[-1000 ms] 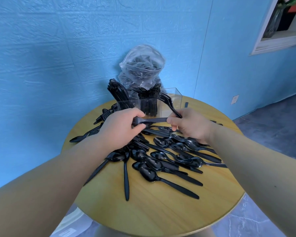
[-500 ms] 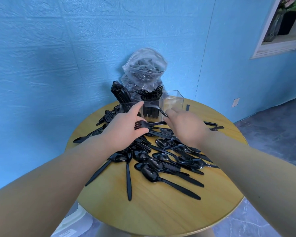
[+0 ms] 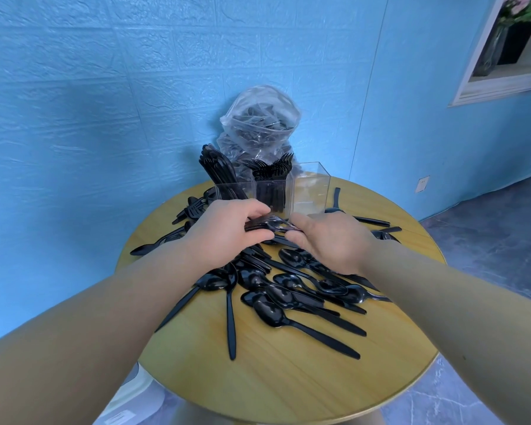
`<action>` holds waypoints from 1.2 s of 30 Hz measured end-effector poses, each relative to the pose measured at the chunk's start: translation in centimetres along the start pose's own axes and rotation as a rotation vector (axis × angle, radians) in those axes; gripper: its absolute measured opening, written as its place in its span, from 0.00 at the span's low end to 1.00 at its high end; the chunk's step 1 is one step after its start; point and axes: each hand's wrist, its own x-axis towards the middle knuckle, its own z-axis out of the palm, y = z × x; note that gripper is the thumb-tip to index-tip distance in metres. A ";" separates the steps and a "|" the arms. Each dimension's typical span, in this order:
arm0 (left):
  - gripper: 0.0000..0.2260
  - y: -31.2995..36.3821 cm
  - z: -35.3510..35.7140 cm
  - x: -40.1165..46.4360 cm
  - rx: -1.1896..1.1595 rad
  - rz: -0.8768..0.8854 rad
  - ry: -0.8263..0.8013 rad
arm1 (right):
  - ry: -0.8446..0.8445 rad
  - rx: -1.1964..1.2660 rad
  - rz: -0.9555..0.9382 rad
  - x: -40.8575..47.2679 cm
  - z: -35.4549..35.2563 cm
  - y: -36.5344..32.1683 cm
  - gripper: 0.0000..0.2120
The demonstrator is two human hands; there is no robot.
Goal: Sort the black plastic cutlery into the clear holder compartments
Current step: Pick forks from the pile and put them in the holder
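**Cutlery being gathered in front of the holder**

Cutlery [image 3: 276, 289] is lying in a loose black heap across the middle of the round desk [image 3: 288, 378], mostly spoons with handles crossing one another. The left hand [image 3: 227, 231] is curling its fingers round a small bunch of forks [image 3: 269, 223], holding them roughly level just above the heap. The right hand [image 3: 328, 237] is reaching in beside it, fingers bent down at the fork tips; whether it is pinching one or only touching cannot be told from here.

Just behind the hands, the clear holder [image 3: 311, 188] is standing with three compartments: knives are leaning out of the left one, forks are filling the middle one, and the right one is looking empty. A clear bag [image 3: 259, 124] with more black pieces is sitting behind it against the blue wall.

The risk, as I judge it, is tangling: tines may be catching on each other, so lifting the bunch could drag strays along or drop some. The light holder might also be tipping if the leaning knives get knocked.
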 end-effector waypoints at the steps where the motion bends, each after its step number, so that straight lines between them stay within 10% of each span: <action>1: 0.19 0.1 0.0 0.0 -0.005 -0.002 0.010 | -0.009 0.013 0.002 0.0 0.0 -0.2 0.18; 36: 0.04 0.5 -0.7 0.4 -0.022 0.193 0.348 | 0.352 0.187 0.005 1.2 -1.1 -1.2 0.19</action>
